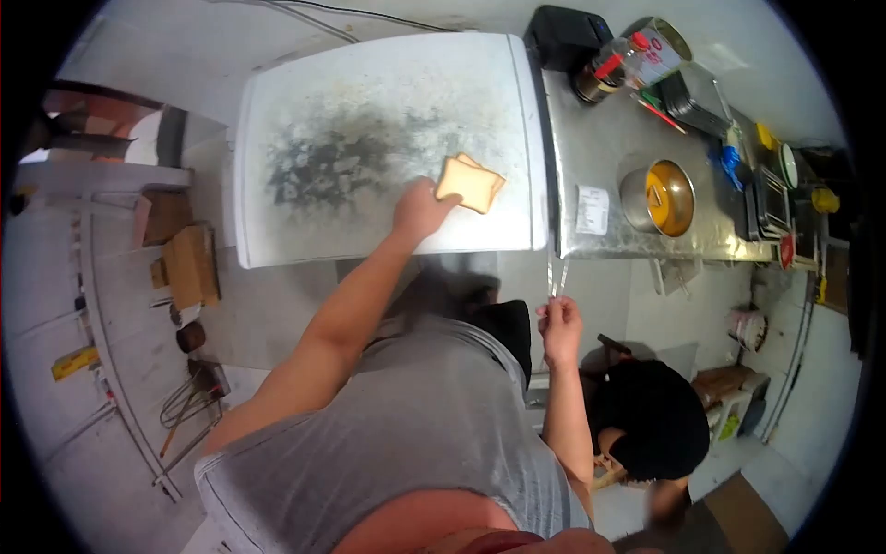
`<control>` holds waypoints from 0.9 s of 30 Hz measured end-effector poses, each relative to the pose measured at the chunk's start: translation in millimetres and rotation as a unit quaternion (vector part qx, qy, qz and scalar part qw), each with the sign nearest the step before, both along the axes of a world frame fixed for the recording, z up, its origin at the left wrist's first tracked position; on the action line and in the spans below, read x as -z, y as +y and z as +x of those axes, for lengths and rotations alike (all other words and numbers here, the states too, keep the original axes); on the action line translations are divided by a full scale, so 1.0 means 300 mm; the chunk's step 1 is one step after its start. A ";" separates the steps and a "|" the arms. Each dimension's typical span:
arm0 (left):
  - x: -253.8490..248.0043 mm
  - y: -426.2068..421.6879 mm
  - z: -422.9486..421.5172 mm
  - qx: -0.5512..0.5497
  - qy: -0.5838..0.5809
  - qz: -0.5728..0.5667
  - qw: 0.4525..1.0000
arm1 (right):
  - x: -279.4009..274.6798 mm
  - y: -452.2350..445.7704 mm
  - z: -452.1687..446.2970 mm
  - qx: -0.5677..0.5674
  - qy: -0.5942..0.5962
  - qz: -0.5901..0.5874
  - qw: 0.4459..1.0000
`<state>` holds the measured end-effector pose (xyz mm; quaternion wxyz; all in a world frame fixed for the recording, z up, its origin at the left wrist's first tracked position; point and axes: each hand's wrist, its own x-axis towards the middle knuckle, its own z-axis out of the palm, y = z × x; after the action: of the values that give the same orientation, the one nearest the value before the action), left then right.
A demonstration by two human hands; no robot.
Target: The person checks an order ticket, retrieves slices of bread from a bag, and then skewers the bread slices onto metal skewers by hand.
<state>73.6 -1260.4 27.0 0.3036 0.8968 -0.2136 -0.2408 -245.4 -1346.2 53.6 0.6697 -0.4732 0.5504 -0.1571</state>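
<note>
Your left hand pinches two overlapping bread slices near the centre of the frame, over a white, stained surface. Your right hand, lower down, pinches metal tongs. In the upper right, a steel bowl with yellow liquid stands on the counter.

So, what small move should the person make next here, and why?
Probably carry the two bread slices across to the steel bowl on the counter to the right. The left hand has them by one edge, the bowl holds a yellow, liquid-looking filling, and the right hand holds what look like metal tongs, apart from the bread.
</note>
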 end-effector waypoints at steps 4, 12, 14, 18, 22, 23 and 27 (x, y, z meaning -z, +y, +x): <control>0.042 -0.004 0.021 0.002 -0.011 -0.035 0.999 | -0.008 -0.025 0.072 -0.015 -0.003 -0.013 1.000; -0.020 -0.041 -0.069 -0.071 0.007 -0.025 0.997 | 0.032 -0.173 0.112 -0.098 -0.031 -0.038 0.994; 0.040 -0.042 -0.067 -0.094 0.011 -0.043 0.995 | 0.038 -0.200 0.095 -0.101 -0.036 -0.031 0.994; 0.082 -0.065 -0.058 -0.153 0.044 -0.115 0.981 | 0.018 -0.263 0.057 -0.122 -0.025 -0.048 0.991; 0.080 -0.067 -0.087 -0.232 0.096 -0.233 0.940 | 0.014 -0.328 0.063 -0.149 -0.065 -0.016 0.987; 0.056 -0.077 -0.098 -0.248 0.132 -0.285 0.916 | 0.005 -0.339 0.065 -0.166 -0.060 -0.027 0.984; -0.067 -0.089 -0.070 -0.306 0.293 -0.430 0.797 | -0.076 -0.346 0.126 -0.223 -0.067 -0.031 0.972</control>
<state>52.7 -1287.0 47.2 0.7642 0.5788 0.0894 -0.2701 -207.7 -1450.1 76.3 0.7080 -0.5930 0.3800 -0.0518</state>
